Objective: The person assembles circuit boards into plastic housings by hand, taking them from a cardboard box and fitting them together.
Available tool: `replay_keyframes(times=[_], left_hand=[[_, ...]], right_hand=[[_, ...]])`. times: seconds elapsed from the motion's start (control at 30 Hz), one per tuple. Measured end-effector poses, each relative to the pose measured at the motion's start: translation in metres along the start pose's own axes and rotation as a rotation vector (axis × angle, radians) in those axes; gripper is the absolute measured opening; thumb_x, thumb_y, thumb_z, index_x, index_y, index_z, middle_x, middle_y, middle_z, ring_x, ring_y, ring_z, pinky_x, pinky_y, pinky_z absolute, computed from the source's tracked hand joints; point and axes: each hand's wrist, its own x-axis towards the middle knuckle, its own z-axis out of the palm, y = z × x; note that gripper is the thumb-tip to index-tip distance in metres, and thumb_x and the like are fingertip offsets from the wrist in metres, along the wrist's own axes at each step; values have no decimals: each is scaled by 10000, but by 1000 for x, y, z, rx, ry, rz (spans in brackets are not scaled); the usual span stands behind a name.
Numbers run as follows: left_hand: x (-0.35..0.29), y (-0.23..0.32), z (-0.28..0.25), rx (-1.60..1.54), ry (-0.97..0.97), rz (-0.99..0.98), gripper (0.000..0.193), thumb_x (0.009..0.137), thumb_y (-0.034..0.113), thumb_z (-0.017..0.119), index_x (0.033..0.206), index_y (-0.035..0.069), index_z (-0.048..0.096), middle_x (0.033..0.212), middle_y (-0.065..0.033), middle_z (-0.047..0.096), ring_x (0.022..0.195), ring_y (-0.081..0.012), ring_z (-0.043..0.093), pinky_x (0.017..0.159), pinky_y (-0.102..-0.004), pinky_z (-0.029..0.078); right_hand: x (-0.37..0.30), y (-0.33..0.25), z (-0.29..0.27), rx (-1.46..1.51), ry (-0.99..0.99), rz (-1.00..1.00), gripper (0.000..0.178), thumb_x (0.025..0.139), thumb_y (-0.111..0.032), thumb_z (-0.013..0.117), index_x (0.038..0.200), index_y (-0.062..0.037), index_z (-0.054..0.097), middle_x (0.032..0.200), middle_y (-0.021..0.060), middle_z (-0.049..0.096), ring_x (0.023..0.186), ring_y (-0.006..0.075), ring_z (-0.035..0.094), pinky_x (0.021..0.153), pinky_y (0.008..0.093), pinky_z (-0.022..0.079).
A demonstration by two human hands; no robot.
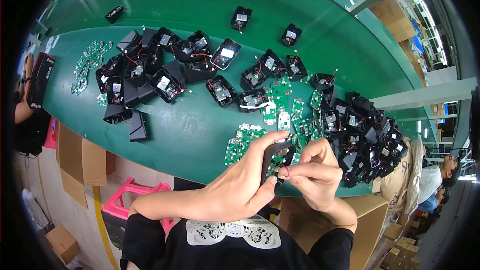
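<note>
Black housing (269,163) held over the near edge of the table (185,135): left hand (237,182) grasps it, right hand (320,170) pinches a red wire (286,171) at its opening. This unit looks unfinished. Green circuit boards (244,141) lie loose beyond. Left heap of housings (175,69), right heap of housings (369,135): wires trailing; completion cannot be told.

Bare table (175,142) is offering a broad passage ahead and to the left of the left hand (240,180), running up to the left cases (142,92), which are screening the far-left boards (87,67). Near boards (245,140) and middle cases (255,76) are crowding the forward route; heaped cases (370,137) are obstructing the right hand's (315,172) outer side. The held case (268,162) is occupying the gap between the hands.
</note>
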Motion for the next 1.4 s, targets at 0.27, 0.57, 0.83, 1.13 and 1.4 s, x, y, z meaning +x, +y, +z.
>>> replay_keyframes(times=[0.27, 0.57, 0.83, 1.13, 1.4], left_hand=[[-1, -2, 2, 218, 61, 131, 631, 722, -46, 523, 1284, -31, 237, 1048, -239, 459, 831, -357, 541, 702, -391, 466], [-3, 0, -5, 29, -2, 57, 615, 751, -16, 464, 1304, -17, 196, 1143, -240, 444, 953, -378, 540, 796, -414, 452], [2, 11, -18, 40, -156, -135, 587, 769, -6, 391, 1304, -55, 156, 1259, -232, 366, 1099, -310, 483, 948, -374, 363], [2, 6, -3, 223, 142, 134, 623, 747, -32, 485, 1308, -12, 214, 1003, -240, 469, 802, -352, 534, 726, -402, 439], [-2, 2, 4, 279, 216, 178, 637, 724, -50, 506, 1294, -56, 221, 1124, -259, 429, 887, -386, 523, 783, -403, 438]], right_hand=[[0, -1, -2, 220, -75, 192, 205, 634, -9, 755, 824, -73, 713, 736, 5, 499, 666, 97, 489, 547, 223, 393], [6, 1, -7, 154, -153, 152, 180, 642, -15, 766, 797, -28, 675, 807, 40, 566, 628, 72, 550, 508, 196, 452], [17, -3, -9, -224, -64, -401, 331, 620, -87, 764, 935, -43, 673, 819, 66, 613, 592, 141, 595, 467, 218, 471], [8, -4, 9, -129, 55, -355, 241, 627, -4, 738, 853, -17, 656, 811, 80, 636, 566, 123, 577, 460, 215, 461], [4, -6, 24, -403, 195, -394, 288, 599, 7, 729, 877, -17, 660, 768, 62, 603, 543, 152, 547, 448, 227, 428]])
